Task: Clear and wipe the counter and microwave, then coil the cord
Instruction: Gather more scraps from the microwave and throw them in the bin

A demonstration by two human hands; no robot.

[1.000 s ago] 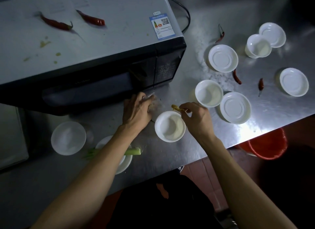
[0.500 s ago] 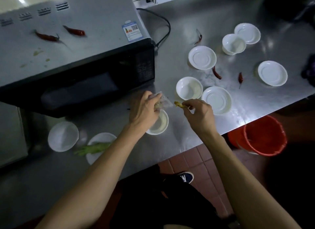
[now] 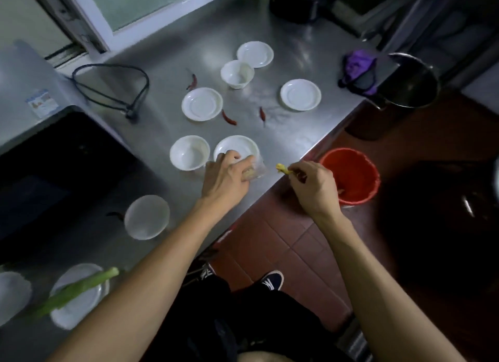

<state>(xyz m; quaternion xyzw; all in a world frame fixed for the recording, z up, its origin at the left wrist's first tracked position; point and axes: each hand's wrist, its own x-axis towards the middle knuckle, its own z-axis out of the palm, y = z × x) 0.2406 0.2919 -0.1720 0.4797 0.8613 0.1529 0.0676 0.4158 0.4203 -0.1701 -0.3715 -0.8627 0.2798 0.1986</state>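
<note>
My left hand (image 3: 225,176) is closed on a clear plastic wrapper (image 3: 256,170) near the counter's front edge, partly over a white saucer (image 3: 237,147). My right hand (image 3: 314,185) pinches a small yellow food scrap (image 3: 282,168) beyond the counter edge, just left of the red bucket (image 3: 351,175) on the floor. The steel counter (image 3: 297,135) carries several white saucers and bowls and red chillies (image 3: 229,118). The microwave (image 3: 40,156) stands at the left, its black cord (image 3: 113,91) lying loose behind it.
A purple cloth (image 3: 357,71) lies at the counter's far right corner beside a dark pot (image 3: 407,83). A green leek (image 3: 70,291) rests across a saucer at the lower left. A white bowl (image 3: 147,217) stands in front of the microwave. Red tiled floor lies below.
Both hands moved right along the counter, away from the bowl by the microwave. My right hand with the scrap has passed the counter edge toward the red bucket. The view swung right.
</note>
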